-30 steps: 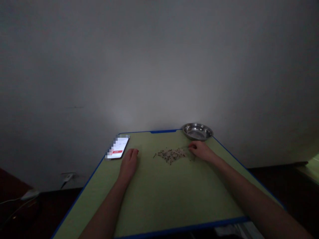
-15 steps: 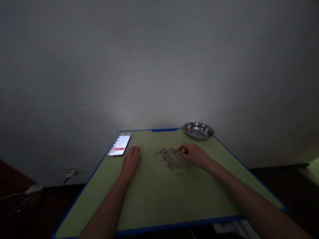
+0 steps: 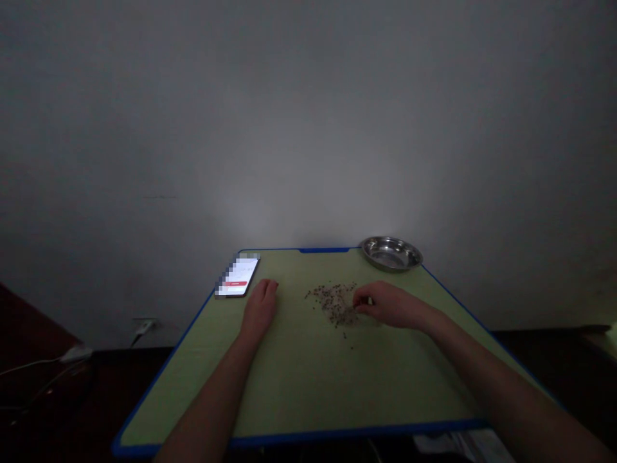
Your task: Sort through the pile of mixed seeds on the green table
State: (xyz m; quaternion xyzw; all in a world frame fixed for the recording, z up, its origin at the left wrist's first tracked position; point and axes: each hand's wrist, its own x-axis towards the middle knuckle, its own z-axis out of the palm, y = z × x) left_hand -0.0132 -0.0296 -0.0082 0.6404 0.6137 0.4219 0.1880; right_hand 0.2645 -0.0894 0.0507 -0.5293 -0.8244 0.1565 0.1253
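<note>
A small pile of mixed dark and pale grains (image 3: 332, 302) lies scattered on the green table (image 3: 299, 379) with a blue rim. My right hand (image 3: 385, 305) rests at the pile's right edge, fingers curled in a pinch over the grains; what they hold is too small to make out. My left hand (image 3: 260, 310) lies palm down on the table left of the pile, fingers loosely bent, holding nothing. A shallow steel bowl (image 3: 391, 252) stands at the far right corner, beyond my right hand.
A phone (image 3: 237, 278) with a lit screen lies at the table's far left corner. A grey wall rises right behind the table. A socket and white cables (image 3: 72, 355) sit on the dark floor to the left.
My right hand has drawn from near the bowl towards me along the pile's right side, spreading grains nearer. The view has shifted slightly left. My left hand has stayed put.
</note>
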